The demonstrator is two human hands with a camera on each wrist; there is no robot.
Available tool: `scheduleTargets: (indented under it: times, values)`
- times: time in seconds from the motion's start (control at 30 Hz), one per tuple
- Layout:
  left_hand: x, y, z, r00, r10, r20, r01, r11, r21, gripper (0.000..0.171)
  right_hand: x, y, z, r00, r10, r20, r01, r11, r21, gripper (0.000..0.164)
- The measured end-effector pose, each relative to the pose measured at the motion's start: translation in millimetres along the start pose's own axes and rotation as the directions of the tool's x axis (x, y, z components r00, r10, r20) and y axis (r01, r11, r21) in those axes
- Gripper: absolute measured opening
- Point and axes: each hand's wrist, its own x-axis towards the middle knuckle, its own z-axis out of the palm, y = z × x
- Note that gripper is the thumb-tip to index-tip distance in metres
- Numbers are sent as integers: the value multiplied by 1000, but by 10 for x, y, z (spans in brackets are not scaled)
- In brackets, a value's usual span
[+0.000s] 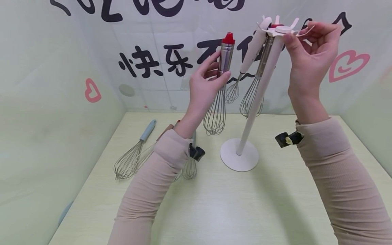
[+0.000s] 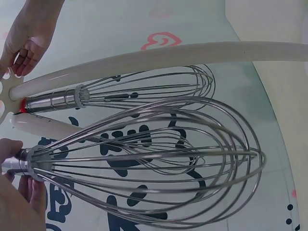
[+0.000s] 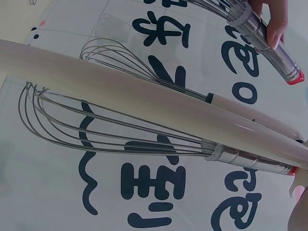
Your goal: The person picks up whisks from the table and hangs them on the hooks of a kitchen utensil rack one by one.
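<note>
My left hand [image 1: 208, 76] grips the steel handle of a whisk [image 1: 226, 56] with a red cap, held upright with its wire loops downward, left of a white stand [image 1: 260, 92]. With thumb and fingers my right hand [image 1: 312, 58] pinches the stand's hooked top [image 1: 283, 30]. From that top hang a white-handled whisk [image 1: 254, 49] and a second steel-handled whisk [image 1: 264, 56] with a red end. In the left wrist view, the wires of the held whisk [image 2: 154, 159] overlap the hanging ones.
A blue-handled whisk [image 1: 148, 131] lies on the table [image 1: 214, 204] at the left. Several more whisks lie beside it, partly hidden by my left forearm. The stand's round base [image 1: 239, 160] sits on the table. Behind is a backdrop [image 1: 165, 92] with black lettering.
</note>
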Motion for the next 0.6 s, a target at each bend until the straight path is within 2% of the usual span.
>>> scheduleTargets:
  times: [0.3,0.6]
  values:
    - [26,77,44,1000,12,15,-12,1000,-24,52,16,8,5,1000,24,-10,-24,1000,-4,44]
    - [62,139,104,998,45,32,-45,999,4,51,19,16,8,999,33,-13,-33,999,9,46]
